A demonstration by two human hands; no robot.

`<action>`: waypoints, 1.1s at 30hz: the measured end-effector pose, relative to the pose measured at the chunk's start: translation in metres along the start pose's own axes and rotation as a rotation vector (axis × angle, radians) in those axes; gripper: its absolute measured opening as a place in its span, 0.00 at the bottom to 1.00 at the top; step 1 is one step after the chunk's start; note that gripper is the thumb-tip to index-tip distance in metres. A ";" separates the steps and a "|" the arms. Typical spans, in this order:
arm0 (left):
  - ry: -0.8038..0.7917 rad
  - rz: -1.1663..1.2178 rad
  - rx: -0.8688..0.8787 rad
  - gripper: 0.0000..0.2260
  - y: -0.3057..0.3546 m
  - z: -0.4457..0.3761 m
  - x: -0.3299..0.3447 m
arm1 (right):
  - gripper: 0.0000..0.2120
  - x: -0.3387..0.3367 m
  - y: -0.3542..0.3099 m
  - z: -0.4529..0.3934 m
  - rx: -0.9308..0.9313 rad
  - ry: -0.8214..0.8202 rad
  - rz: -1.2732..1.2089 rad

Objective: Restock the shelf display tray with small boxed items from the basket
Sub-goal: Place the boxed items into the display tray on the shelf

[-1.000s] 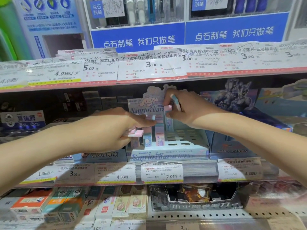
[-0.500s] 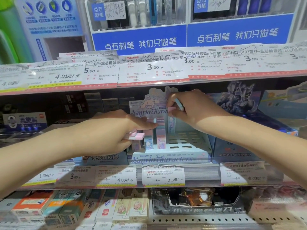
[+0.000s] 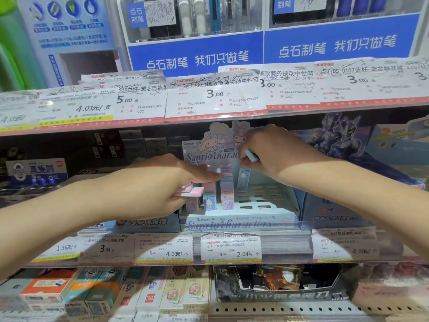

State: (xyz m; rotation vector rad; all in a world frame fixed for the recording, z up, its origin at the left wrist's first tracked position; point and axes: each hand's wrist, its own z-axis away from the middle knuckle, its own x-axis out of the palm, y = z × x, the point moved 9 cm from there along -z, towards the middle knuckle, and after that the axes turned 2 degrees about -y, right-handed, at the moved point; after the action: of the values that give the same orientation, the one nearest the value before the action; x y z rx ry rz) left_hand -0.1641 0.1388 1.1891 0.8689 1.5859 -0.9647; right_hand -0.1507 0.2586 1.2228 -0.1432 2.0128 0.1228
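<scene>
The display tray (image 3: 241, 223) sits at the front edge of the middle shelf (image 3: 162, 259), just behind the price-label strip. It is only partly filled: a few small boxes (image 3: 226, 194) stand upright in the slots at its left side and toward its back, while the rows of slots across its centre and right are bare. By that showing the restocking looks to be at an early stage, with most of the tray still to fill.

The left hand (image 3: 148, 191) reaches in from the left. Its lower fingers curl round a flat stack of pink and pale-blue boxes (image 3: 189, 191) held just outside the tray's left edge, and its extended fingers touch the tops of the standing boxes, as if steadying them. The right hand (image 3: 276, 152) is up at the tray's back card (image 3: 209, 145), pinching a light-blue box (image 3: 250, 156) between thumb and fingers above the rear slots. I judge the step in hand to be seating this box in a back slot.

The basket named in the task is not in view, so how many boxes remain to be placed cannot be told. The left hand hides the tray's left-hand slots and the number of boxes in its stack is unclear. The right hand covers part of the back card and the rear right slots. The print on the boxes is too small and blurred to read, and both forearms are cut off by the picture's edges.
</scene>
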 end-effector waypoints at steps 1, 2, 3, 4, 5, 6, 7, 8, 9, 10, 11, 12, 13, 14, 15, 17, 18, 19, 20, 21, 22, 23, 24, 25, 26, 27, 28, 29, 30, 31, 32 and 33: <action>0.001 -0.001 -0.001 0.35 0.000 0.000 0.000 | 0.09 -0.001 0.000 0.001 -0.001 0.009 -0.011; 0.005 -0.004 -0.003 0.35 0.000 0.000 -0.001 | 0.09 -0.003 0.000 0.001 0.002 0.023 -0.026; 0.004 -0.012 -0.010 0.35 0.000 0.000 -0.001 | 0.09 -0.004 0.000 0.002 0.004 0.034 -0.035; 0.010 -0.014 -0.011 0.35 -0.001 0.000 -0.002 | 0.09 -0.005 0.000 0.003 0.002 0.043 -0.037; 0.005 -0.018 -0.016 0.35 -0.001 0.000 -0.001 | 0.09 -0.004 0.000 0.003 -0.001 0.048 -0.034; 0.001 -0.014 -0.017 0.35 0.000 0.000 -0.001 | 0.09 -0.001 -0.001 0.002 -0.004 0.040 -0.031; -0.012 -0.009 -0.021 0.34 0.001 0.001 -0.001 | 0.10 0.003 -0.002 0.001 -0.012 0.023 -0.023; -0.012 -0.002 -0.015 0.34 0.001 0.002 -0.001 | 0.10 0.008 -0.003 0.000 -0.024 -0.003 -0.006; -0.016 0.001 -0.021 0.34 0.002 0.002 -0.001 | 0.10 0.014 -0.005 0.000 -0.031 -0.035 0.010; -0.015 0.001 -0.019 0.34 0.002 0.002 -0.001 | 0.11 0.018 -0.005 0.000 -0.032 -0.064 0.010; -0.025 -0.012 -0.035 0.33 0.002 0.003 -0.001 | 0.11 0.020 -0.005 0.001 -0.029 -0.084 -0.007; -0.022 -0.020 -0.036 0.33 0.000 0.002 -0.001 | 0.12 0.019 -0.004 0.001 -0.028 -0.101 -0.032; -0.034 -0.022 -0.052 0.33 -0.001 0.002 -0.001 | 0.12 0.017 -0.004 0.001 -0.029 -0.118 -0.055; -0.038 -0.005 -0.051 0.33 -0.001 0.002 -0.001 | 0.13 0.015 -0.004 0.001 -0.032 -0.127 -0.068; -0.054 -0.007 -0.064 0.33 -0.001 0.002 -0.001 | 0.14 0.011 -0.003 0.002 -0.031 -0.122 -0.084; -0.047 0.013 -0.071 0.28 0.003 0.003 -0.004 | 0.15 -0.002 -0.002 0.003 -0.028 -0.070 -0.156; -0.015 0.038 -0.068 0.24 0.007 0.005 -0.008 | 0.14 -0.008 -0.003 0.005 -0.024 -0.035 -0.205; 0.029 0.048 -0.110 0.16 0.010 0.008 -0.013 | 0.11 -0.015 -0.003 0.007 -0.010 -0.004 -0.281; 0.083 0.049 -0.145 0.10 0.009 0.009 -0.018 | 0.08 -0.019 -0.002 0.009 0.016 0.008 -0.395; 0.177 0.023 -0.172 0.15 0.013 0.011 -0.028 | 0.07 -0.020 0.000 0.012 0.055 -0.009 -0.536; 0.288 -0.007 -0.166 0.20 0.018 0.014 -0.039 | 0.08 -0.017 0.002 0.015 0.105 -0.062 -0.677; 0.381 0.027 -0.176 0.20 0.020 0.019 -0.049 | 0.09 -0.012 0.002 0.019 0.156 -0.136 -0.791; 0.451 0.082 -0.159 0.19 0.021 0.023 -0.056 | 0.10 -0.006 0.001 0.023 0.195 -0.205 -0.871; 0.441 0.167 -0.153 0.15 0.016 0.023 -0.053 | 0.10 -0.003 -0.001 0.026 0.215 -0.247 -0.935; 0.413 0.249 -0.127 0.11 0.016 0.021 -0.050 | 0.10 -0.002 -0.002 0.028 0.221 -0.267 -0.986; 0.387 0.335 -0.134 0.11 0.016 0.019 -0.045 | 0.10 -0.003 -0.004 0.029 0.226 -0.272 -1.028; 0.379 0.432 -0.120 0.13 0.020 0.019 -0.045 | 0.10 -0.003 -0.006 0.030 0.230 -0.273 -1.061; 0.384 0.526 -0.118 0.13 0.024 0.018 -0.044 | 0.11 -0.003 -0.008 0.031 0.244 -0.281 -1.093; 0.384 0.632 -0.123 0.12 0.028 0.018 -0.045 | 0.11 -0.001 -0.009 0.033 0.269 -0.305 -1.127; 0.375 0.753 -0.137 0.10 0.032 0.017 -0.044 | 0.10 0.002 -0.012 0.036 0.300 -0.348 -1.166; 0.358 0.870 -0.157 0.10 0.034 0.015 -0.041 | 0.08 0.005 -0.016 0.039 0.320 -0.405 -1.212; 0.345 0.960 -0.180 0.11 0.034 0.013 -0.037 | 0.07 0.007 -0.023 0.042 0.326 -0.468 -1.253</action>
State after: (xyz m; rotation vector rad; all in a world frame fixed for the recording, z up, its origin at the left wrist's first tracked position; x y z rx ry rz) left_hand -0.1212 0.1392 1.2177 1.5099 1.2469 0.0127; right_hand -0.1132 0.2423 1.1982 -1.0144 1.1674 -0.8724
